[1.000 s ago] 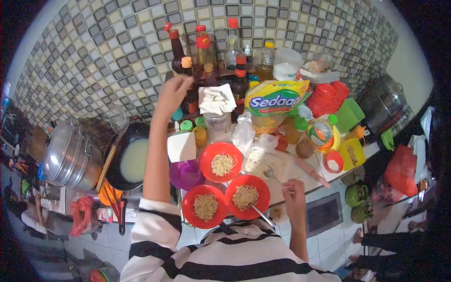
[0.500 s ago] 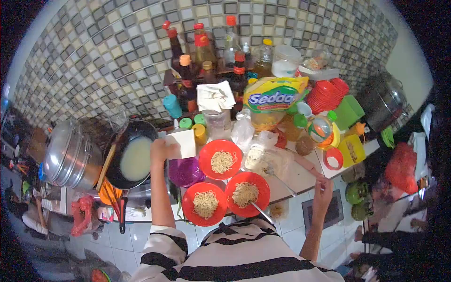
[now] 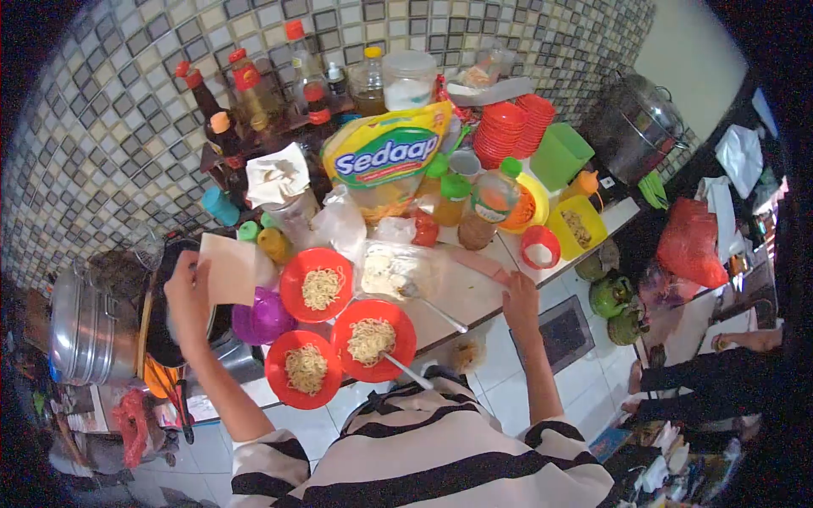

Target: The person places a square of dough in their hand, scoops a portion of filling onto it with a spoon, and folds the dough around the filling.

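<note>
My left hand [image 3: 188, 292] is closed on a white square of paper [image 3: 229, 269], raised over the dark wok [image 3: 165, 339] and hiding much of it. At the front edge of the counter, the fingers of my right hand [image 3: 519, 303] come together at the near end of a flat pinkish strip [image 3: 472, 262]. Between my arms sit three red bowls of noodles: one at the back [image 3: 292, 284], one at the front left [image 3: 275, 372], and one at the right [image 3: 405, 339] with a spoon [image 3: 406, 370] in it. A purple bowl [image 3: 269, 317] lies beside them.
A clear tray [image 3: 423, 267] of pale food holds another spoon [image 3: 436, 309]. Behind stand the yellow Sedaap bag [image 3: 385, 161], sauce bottles and stacked red bowls [image 3: 500, 135]. A steamer pot [image 3: 93, 326] is at left; a yellow container [image 3: 584, 229] is at right. Another person's legs [image 3: 694, 381] show at right.
The view has swung toward the right. My right hand has moved up to the end of the pinkish strip. My left hand still holds the paper, which now overlaps the wok.
</note>
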